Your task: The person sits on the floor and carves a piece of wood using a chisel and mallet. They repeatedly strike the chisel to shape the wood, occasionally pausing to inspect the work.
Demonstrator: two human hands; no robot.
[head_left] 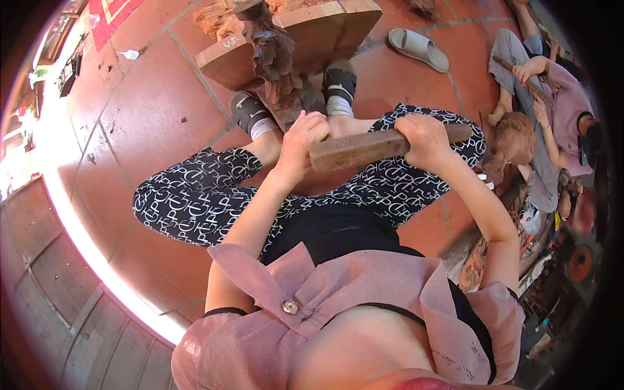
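My right hand (422,140) is wrapped round a club-shaped wooden mallet (351,151), which lies level above my lap. The mallet's thick end reaches left, close to my left hand (304,140). My left hand is closed in front of the lower part of a dark brown wood carving (273,55); whatever its fingers hold is hidden. The carving rises between my feet, its surface knotted and cut in relief. Behind it, a thick wooden slab (331,32) lies tilted, with paler carved wood on top.
My sandalled feet (339,81) flank the carving. A loose grey slipper (419,50) lies on the red tiles (156,97). At the right, another person (565,110) grips a stick beside a brown carved piece (513,140). Tools and clutter crowd the right edge (539,260).
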